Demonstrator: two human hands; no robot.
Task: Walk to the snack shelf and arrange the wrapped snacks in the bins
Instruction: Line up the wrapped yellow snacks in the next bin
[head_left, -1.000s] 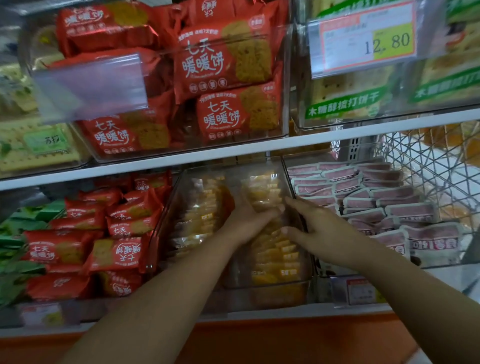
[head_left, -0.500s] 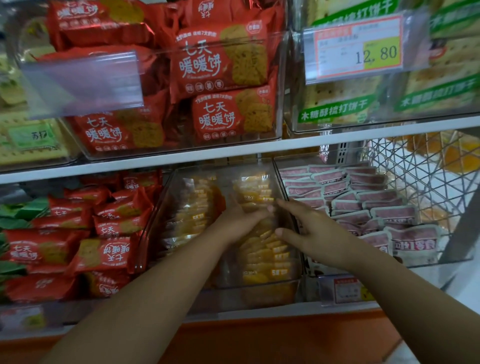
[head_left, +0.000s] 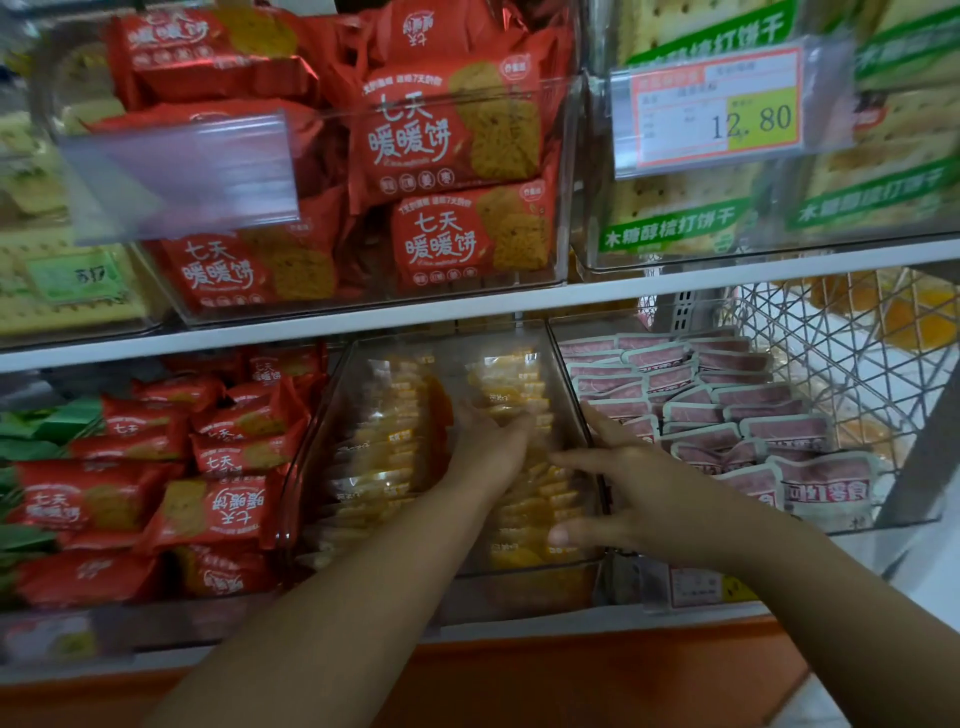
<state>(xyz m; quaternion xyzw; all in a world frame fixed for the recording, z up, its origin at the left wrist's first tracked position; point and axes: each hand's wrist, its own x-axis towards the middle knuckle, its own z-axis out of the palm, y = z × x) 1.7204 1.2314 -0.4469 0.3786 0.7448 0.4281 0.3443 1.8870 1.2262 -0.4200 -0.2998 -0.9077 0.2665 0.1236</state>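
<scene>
Rows of yellow wrapped snacks (head_left: 519, 519) run front-to-back in the clear middle bin (head_left: 312, 467), left hand (head_left: 488, 449) cupped over the right row, grip unclear, right hand (head_left: 641, 501) spread wide just beside it.

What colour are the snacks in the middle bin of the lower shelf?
Yellow-orange snacks; head view.
</scene>
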